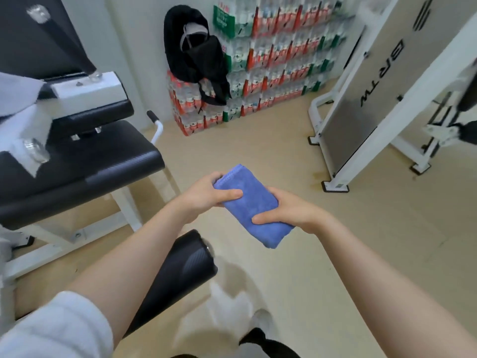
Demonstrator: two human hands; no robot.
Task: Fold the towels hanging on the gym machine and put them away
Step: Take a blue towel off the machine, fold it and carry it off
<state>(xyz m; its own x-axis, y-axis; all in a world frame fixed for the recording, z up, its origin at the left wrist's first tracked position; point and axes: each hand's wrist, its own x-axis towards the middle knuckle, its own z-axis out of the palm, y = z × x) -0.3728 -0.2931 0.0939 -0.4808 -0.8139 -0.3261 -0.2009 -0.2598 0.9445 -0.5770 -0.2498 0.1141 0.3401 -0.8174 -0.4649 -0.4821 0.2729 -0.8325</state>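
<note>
A blue towel (251, 202), folded into a small thick rectangle, is held in the air between both hands over the floor. My left hand (206, 193) grips its far upper end, thumb laid across the top face. My right hand (289, 211) clasps its right side near the lower end, thumb pressed on top. A pale grey towel (15, 94) lies draped over the gym machine (87, 91) at the far left edge, partly cut off by the frame.
The machine's black padded seat (85, 166) and a black roller pad (178, 275) sit to the left and below my arms. Stacked packs of bottled water (271, 73) with a black bag (198, 58) on them line the back wall. A white weight machine (387, 86) stands at right.
</note>
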